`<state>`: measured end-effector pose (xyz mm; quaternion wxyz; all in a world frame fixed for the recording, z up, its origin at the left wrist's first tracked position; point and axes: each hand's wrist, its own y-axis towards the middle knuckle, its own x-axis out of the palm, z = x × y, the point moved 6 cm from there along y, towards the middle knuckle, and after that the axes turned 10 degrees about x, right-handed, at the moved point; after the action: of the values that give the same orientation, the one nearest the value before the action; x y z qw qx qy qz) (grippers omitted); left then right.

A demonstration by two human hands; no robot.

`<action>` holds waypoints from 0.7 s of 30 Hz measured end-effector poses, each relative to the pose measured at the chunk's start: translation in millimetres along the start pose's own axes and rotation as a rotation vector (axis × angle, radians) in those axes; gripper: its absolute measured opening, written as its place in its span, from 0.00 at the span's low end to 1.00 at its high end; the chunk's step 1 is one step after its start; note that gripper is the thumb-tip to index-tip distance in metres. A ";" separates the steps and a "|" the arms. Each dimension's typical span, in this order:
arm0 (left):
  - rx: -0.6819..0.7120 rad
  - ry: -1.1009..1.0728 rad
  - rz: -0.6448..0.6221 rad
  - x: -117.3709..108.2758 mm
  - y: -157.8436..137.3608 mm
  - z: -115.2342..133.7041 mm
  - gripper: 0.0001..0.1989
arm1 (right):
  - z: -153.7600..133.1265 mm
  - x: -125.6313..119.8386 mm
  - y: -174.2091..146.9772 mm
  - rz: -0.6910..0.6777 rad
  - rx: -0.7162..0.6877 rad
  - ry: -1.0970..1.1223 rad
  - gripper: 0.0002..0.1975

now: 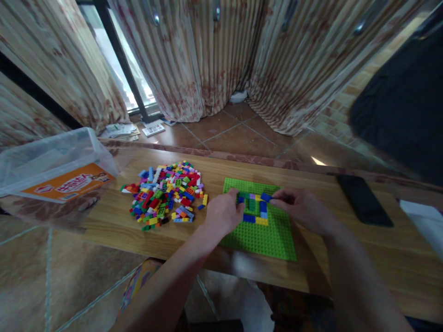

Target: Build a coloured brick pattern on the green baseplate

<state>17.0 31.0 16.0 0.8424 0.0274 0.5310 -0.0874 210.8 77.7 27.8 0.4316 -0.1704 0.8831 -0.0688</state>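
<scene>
A green studded baseplate (266, 242) lies on the wooden table, bearing a small square outline of blue, yellow, green and lilac bricks (249, 218). My right hand (300, 205) pinches a blue brick (266, 197) at the outline's upper right corner; whether it is pressed down there I cannot tell. Over the plate's left part rests my left hand (225, 211), fingers closed at the outline's left side, covering that side. Anything between those fingers is hidden. Left of this hand lies a heap of mixed coloured bricks (166, 191), with several loose ones at its near edge.
A clear plastic box (44, 154) with an orange label stands at the table's left end. A black phone (363, 200) and a white sheet (424, 223) lie to the right. Striped curtains (214, 60) hang beyond the table (145, 244).
</scene>
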 end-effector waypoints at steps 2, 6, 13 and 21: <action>-0.005 -0.001 -0.006 0.5 0.3 -0.3 0.17 | 1.6 -1.6 0.7 0.012 0.025 -0.009 0.15; -0.008 0.007 -0.008 1.0 0.6 -0.4 0.18 | -0.7 4.1 2.4 0.024 0.008 -0.088 0.15; -0.014 0.017 -0.017 -0.2 0.1 0.7 0.18 | 2.0 13.6 4.7 -0.034 0.002 -0.158 0.16; -0.019 0.024 -0.032 1.7 0.7 0.8 0.18 | 0.6 8.6 4.1 0.051 -0.180 0.000 0.17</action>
<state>18.5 31.4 14.8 0.8346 0.0119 0.5424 -0.0953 205.3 78.5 20.0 0.4161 -0.1860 0.8898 0.0219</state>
